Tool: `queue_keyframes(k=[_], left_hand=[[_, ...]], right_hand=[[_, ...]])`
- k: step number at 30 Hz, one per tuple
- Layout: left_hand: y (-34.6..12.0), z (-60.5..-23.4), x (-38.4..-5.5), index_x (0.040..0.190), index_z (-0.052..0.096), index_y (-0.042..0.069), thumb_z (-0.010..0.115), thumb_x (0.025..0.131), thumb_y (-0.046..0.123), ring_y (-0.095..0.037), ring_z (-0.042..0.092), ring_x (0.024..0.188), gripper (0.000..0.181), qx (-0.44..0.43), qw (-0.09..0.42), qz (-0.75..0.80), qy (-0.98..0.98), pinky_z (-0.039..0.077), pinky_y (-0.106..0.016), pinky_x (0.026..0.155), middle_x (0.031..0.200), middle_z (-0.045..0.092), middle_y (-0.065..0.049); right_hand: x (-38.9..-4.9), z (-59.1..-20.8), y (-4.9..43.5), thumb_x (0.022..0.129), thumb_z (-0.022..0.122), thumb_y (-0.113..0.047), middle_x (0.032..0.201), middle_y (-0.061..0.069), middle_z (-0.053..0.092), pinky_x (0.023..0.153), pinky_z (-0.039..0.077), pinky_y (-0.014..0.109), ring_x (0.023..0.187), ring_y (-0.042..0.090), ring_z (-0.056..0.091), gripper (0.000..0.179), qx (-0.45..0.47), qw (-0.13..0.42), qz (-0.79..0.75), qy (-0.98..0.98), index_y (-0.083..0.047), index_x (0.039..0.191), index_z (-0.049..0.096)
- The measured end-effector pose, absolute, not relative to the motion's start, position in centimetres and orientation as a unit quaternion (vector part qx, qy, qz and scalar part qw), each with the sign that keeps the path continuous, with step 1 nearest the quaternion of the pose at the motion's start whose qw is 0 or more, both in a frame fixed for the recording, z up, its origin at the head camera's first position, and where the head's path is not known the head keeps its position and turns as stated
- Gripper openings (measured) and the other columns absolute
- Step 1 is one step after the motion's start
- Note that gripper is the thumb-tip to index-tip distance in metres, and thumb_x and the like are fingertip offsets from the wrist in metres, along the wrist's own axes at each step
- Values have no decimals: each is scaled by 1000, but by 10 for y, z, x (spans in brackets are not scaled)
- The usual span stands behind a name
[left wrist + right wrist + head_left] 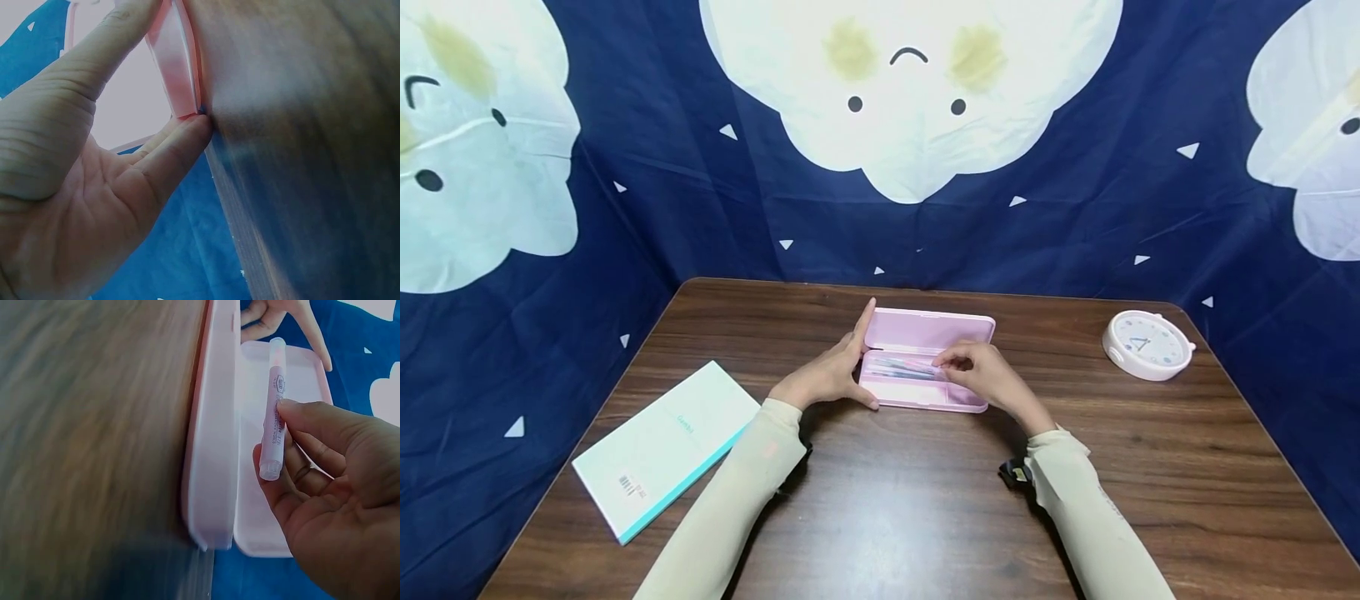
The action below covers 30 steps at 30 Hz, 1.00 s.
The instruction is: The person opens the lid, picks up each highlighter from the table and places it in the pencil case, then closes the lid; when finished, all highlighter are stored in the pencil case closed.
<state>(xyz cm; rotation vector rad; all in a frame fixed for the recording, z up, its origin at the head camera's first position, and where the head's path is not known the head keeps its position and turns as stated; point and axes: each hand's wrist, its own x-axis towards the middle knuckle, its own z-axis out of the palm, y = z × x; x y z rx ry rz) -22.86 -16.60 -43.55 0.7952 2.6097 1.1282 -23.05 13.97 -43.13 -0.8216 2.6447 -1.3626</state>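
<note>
Pinching a pen [273, 428], the right hand [981, 375] faces the spread left hand [831, 371], which touches a pencil case [917, 329]; box [666, 450] by the table [917, 517]'s left edge, clock [1150, 345] near its far-right corner.

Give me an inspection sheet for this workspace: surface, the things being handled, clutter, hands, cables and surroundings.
Surface: brown wood-grain table, glare near the front.
Job's things: pink case, lid open; pens inside; one pale pink pen in hand.
Clutter: white box or book with a teal edge, lying flat at left; white clock, face up at far right.
Left hand: touches the case's left end, fingers extended.
Right hand: pinches the pale pink pen at the case.
Cables: nothing seen.
Surroundings: dark blue cloth with white clouds, behind and at both sides.
</note>
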Motion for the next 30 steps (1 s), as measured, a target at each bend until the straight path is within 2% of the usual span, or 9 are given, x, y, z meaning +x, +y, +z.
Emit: queue_keyframes(k=[2,6,9,14,16,21,24,28,30], left_hand=[[-168,-441,-232,170,-25,33,105,73,33,-43,37,153,162,274,87,378,880,31,-57,124,180,4,-21],[-169,-443,-234,170,-25,36,106,70,36,-44,37,153,164,276,87,384,877,31,-59,124,179,9,-22],[-173,-459,-244,170,-24,37,105,70,43,-42,41,149,163,283,69,371,882,34,-55,122,177,15,-24],[-174,-470,-250,170,-24,36,105,68,46,-40,38,153,165,281,66,369,883,34,-54,123,179,13,-21],[-172,-467,-248,170,-25,35,106,66,47,-39,38,153,168,278,70,375,882,34,-55,123,178,16,-21],[-171,-471,-249,169,-25,39,107,64,48,-32,50,142,169,276,68,373,883,38,-51,119,165,38,-23],[-171,-469,-249,169,-26,39,107,64,47,-31,53,137,170,278,66,372,883,40,-49,117,157,45,-23],[-170,-457,-242,170,-26,37,107,66,43,-35,53,136,168,276,77,381,879,39,-55,118,154,46,-28],[-172,-460,-243,170,-25,37,106,67,44,-35,53,136,167,275,76,378,881,40,-54,118,153,46,-28]], right_hand=[[-232,-430,135,95,76,7,93,10,71,80,54,27,87,16,63,9,-271,32,-446,852,5,102,81],[-233,-428,127,95,75,8,94,10,71,80,53,27,87,17,62,9,-279,41,-453,845,6,102,80],[-235,-428,122,96,75,7,94,11,71,81,54,28,88,16,62,8,-286,43,-450,845,6,101,80],[-239,-431,116,96,75,7,94,10,71,82,54,30,88,17,63,8,-290,45,-444,847,4,101,81],[-241,-432,114,96,75,6,95,10,71,82,54,30,89,17,63,8,-292,44,-440,848,4,101,81],[-245,-434,109,95,75,8,95,11,72,81,54,29,88,16,63,9,-305,37,-424,852,5,101,81],[-246,-435,106,94,75,8,94,12,73,80,54,28,87,16,63,8,-311,36,-418,853,5,100,81],[-248,-436,104,94,76,8,94,11,74,79,54,28,86,15,62,7,-310,38,-415,854,5,99,81],[-249,-437,102,93,76,9,94,12,74,79,54,28,86,15,62,8,-312,37,-414,854,5,98,81]])
